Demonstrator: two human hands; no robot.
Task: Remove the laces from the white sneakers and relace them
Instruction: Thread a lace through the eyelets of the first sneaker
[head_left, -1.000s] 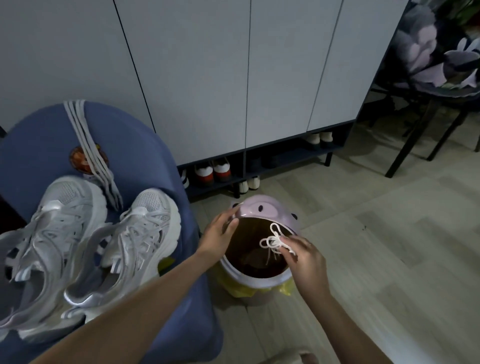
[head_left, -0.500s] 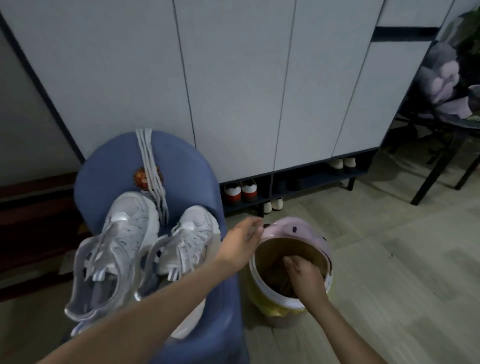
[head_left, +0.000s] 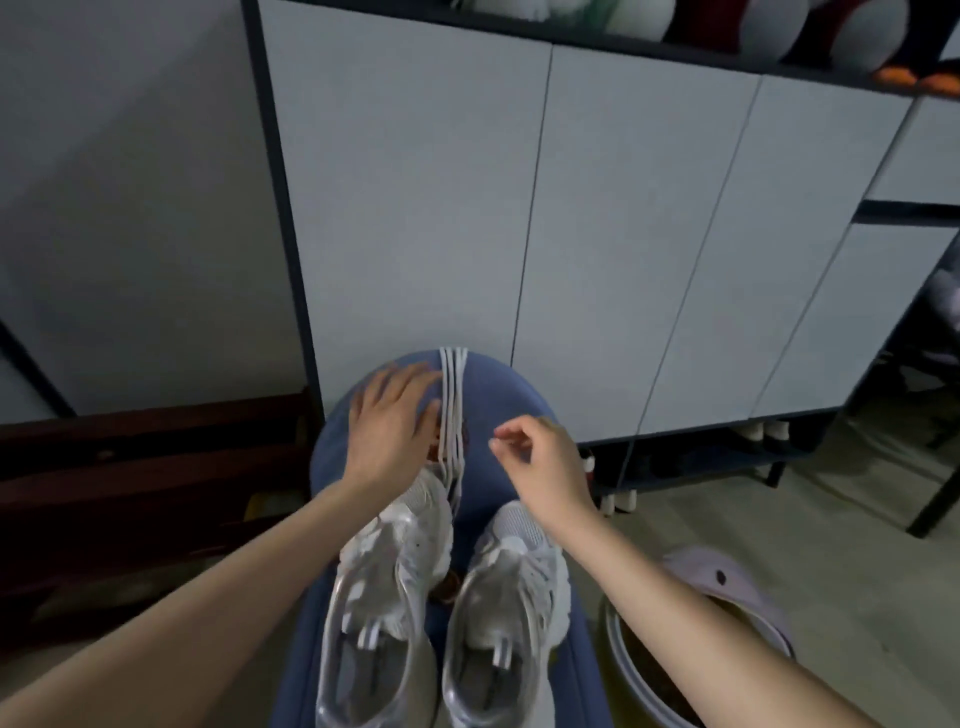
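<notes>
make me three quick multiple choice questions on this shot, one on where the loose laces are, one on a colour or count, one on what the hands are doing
1. Where do the loose white laces lie?
A. inside the bin
B. draped over the chair back
C. on the floor

2. What colour is the chair?
A. blue
B. red
C. green

3. What is the left hand doing?
A. gripping a sneaker
B. holding the bin lid
C. fingers spread, at the laces

Answers:
1 B, the strands hang down the chair back toward the two white sneakers.
2 A, the back and seat show blue around the shoes.
3 C, its straight fingers lie beside the strands; the right hand hovers near, fingers loosely curled.
</notes>
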